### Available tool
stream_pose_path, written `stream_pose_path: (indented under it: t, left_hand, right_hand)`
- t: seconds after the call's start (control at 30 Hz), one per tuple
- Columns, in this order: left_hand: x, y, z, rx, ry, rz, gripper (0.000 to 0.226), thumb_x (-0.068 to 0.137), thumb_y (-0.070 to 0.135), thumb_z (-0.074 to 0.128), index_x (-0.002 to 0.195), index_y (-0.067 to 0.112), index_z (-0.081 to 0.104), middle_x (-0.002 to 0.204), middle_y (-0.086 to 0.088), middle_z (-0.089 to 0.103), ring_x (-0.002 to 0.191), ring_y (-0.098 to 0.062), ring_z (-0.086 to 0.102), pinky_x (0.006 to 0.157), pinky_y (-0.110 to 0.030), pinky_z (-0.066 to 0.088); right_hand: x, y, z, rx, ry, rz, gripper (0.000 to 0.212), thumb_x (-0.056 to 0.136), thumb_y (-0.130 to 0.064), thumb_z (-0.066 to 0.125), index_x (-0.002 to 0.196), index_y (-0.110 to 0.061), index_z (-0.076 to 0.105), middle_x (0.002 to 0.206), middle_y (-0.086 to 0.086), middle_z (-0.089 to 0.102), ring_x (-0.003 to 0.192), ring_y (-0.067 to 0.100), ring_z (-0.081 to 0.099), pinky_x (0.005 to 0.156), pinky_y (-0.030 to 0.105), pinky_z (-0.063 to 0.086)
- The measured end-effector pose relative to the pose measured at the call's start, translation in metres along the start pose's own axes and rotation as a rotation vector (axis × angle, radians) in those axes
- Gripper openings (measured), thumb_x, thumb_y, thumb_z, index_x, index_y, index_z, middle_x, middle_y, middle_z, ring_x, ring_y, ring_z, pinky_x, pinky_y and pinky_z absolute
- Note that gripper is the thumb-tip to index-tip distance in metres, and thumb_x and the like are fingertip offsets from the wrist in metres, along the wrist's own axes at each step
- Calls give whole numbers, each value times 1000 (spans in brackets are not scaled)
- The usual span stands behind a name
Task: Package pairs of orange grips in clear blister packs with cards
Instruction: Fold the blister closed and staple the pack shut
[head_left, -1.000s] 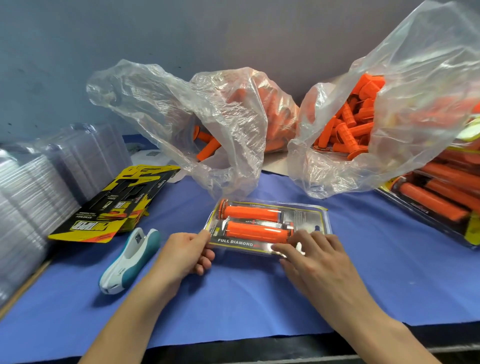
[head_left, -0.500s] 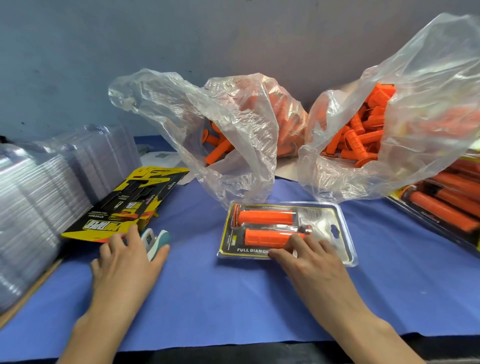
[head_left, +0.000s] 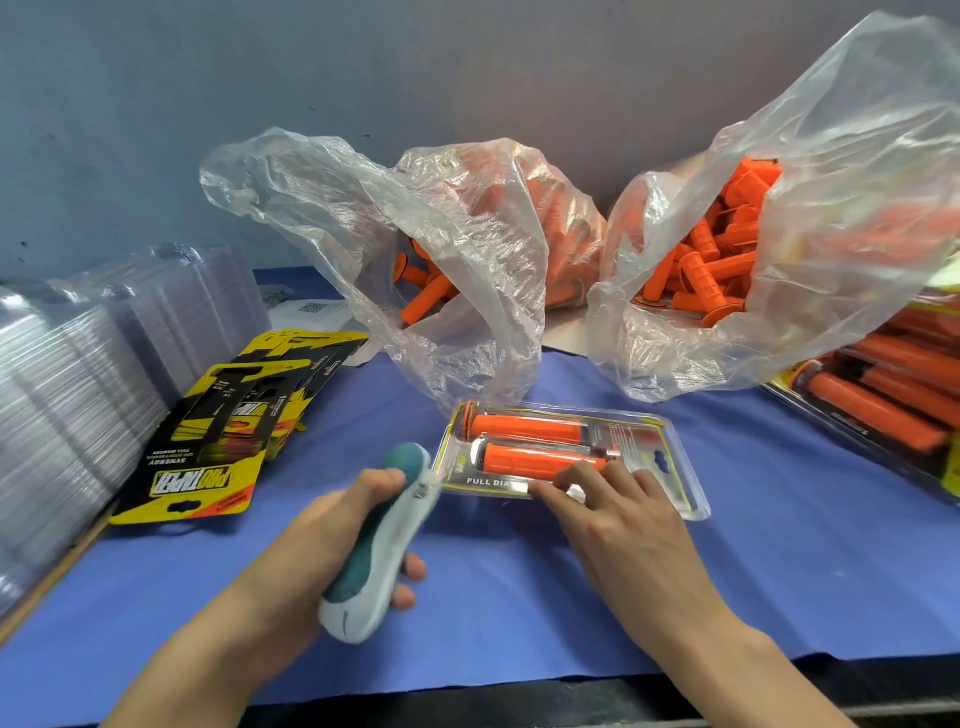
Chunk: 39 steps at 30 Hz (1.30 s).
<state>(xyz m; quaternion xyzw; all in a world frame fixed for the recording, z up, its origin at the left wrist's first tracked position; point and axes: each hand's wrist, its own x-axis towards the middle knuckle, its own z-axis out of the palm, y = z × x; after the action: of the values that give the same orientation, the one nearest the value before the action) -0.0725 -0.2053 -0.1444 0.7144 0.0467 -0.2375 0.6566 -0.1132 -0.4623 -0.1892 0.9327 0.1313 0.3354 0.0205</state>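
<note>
Blister pack (head_left: 678, 486) holds two orange grips (head_left: 524, 427).

Two hands (head_left: 311, 545) (head_left: 623, 535), one teal-and-white tool (head_left: 379, 561), one blister pack (head_left: 641, 434) holding two orange grips (head_left: 524, 427) (head_left: 535, 460), and two clear bags (head_left: 467, 249) (head_left: 841, 208).

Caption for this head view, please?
Left hand holds teal-white tool at clear blister pack of orange grips; right hand presses it.

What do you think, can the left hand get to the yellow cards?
Probably, but not right away: the left hand grips the stapler. The yellow cards lie uncovered on its side, nothing between.
</note>
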Motion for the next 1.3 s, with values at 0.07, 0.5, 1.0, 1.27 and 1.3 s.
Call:
stream_pose_path:
  t: [0.07, 0.5, 1.0, 1.27, 1.3]
  left_hand:
    - [0, -2, 12, 5, -158, -109, 71, 54, 63, 80, 92, 4, 73, 78, -28, 68, 52, -34, 62, 49, -33, 53]
    - [6, -7, 60, -123, -210, -68, 70, 71, 61, 67, 111, 3, 68, 86, -17, 68, 58, -23, 57, 49, -29, 50]
    - [9, -2, 75, -171, -195, -92, 56, 86, 54, 62, 109, 3, 69, 85, -17, 65, 62, -23, 59, 51, -30, 52]
    - [15, 1, 79, -186, -193, -76, 51, 87, 53, 62, 99, 4, 70, 81, -16, 63, 58, -22, 60, 50, -29, 53]
    - [15, 1, 79, -185, -195, -74, 50, 87, 53, 61, 98, 5, 70, 81, -16, 63, 57, -22, 59, 50, -29, 53]
  right_hand:
    - [0, 0, 1, -1, 17, 7, 51, 62, -7, 83, 109, -25, 71, 96, -2, 64, 79, 26, 60, 65, 37, 46]
    - [-1, -2, 0, -45, -49, -39, 36, 78, -18, 63, 113, -28, 67, 100, -7, 62, 82, 23, 57, 68, 35, 40]
    - [1, -7, -4, -39, -79, -28, 39, 84, -19, 40, 111, -28, 67, 94, -7, 59, 81, 21, 57, 69, 33, 40]
    - [1, -8, -2, -11, -47, -47, 37, 86, -19, 39, 108, -25, 67, 94, -5, 60, 82, 21, 58, 69, 34, 42]
    - [0, -8, -1, -6, -49, -54, 37, 87, -18, 38, 109, -25, 67, 94, -6, 60, 83, 21, 57, 70, 34, 42]
